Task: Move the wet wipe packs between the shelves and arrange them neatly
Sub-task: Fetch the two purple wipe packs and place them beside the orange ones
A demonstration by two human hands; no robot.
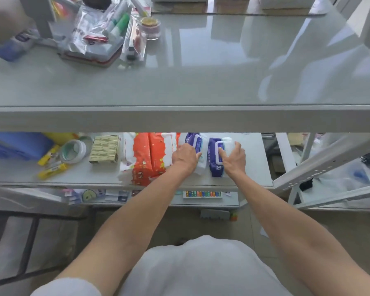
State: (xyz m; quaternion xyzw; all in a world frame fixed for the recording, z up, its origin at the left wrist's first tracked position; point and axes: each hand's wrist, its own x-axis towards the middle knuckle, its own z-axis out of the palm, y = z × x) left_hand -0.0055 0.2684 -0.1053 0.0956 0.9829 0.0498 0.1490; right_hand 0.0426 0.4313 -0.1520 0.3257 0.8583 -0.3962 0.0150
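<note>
Two purple-and-white wet wipe packs lie side by side on the middle shelf, under the glass top shelf. My left hand rests on the left pack, its fingers curled over the pack's near half. On the right pack sits my right hand, fingers spread around its white lid and right side. The packs' far ends are hidden by the top shelf's front edge.
Orange-and-white tissue packs lie just left of the wipes. Further left are a stack of small boxes, a tape roll, yellow tubes and a blue case. Bags, markers and a jar crowd the top shelf's left.
</note>
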